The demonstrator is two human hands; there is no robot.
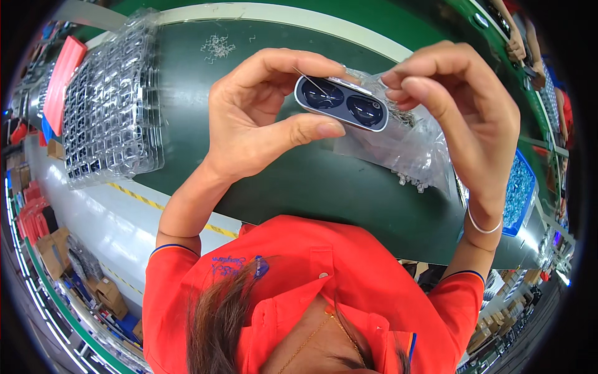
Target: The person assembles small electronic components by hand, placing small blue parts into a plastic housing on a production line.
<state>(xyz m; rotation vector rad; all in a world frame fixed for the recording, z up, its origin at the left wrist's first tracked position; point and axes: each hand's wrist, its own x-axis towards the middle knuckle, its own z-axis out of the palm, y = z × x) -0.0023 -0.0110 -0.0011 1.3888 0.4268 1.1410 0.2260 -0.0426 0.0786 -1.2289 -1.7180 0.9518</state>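
Note:
My left hand (249, 118) grips a small oval earbud charging case (341, 107) between thumb and fingers, above the workbench. Two glossy dark wells face up in its pale rim. A thin wire-like piece (306, 80) slants out from the left well, past the edge of the case. Just right of the case is my right hand (464, 106), its fingers curled and the thumb close to the fingertips; whatever they pinch, if anything, is too small to see. Behind and below it lies a clear plastic bag (389, 149) of small metallic parts.
Stacked clear blister trays (115, 106) stand at the left, beside pink foam (62, 81). Small thin metal pieces (218, 47) lie in a loose pile on the green bench (274, 193). A blue bin (520, 190) of small bluish parts sits right. Another person's hand (516, 47) shows far right.

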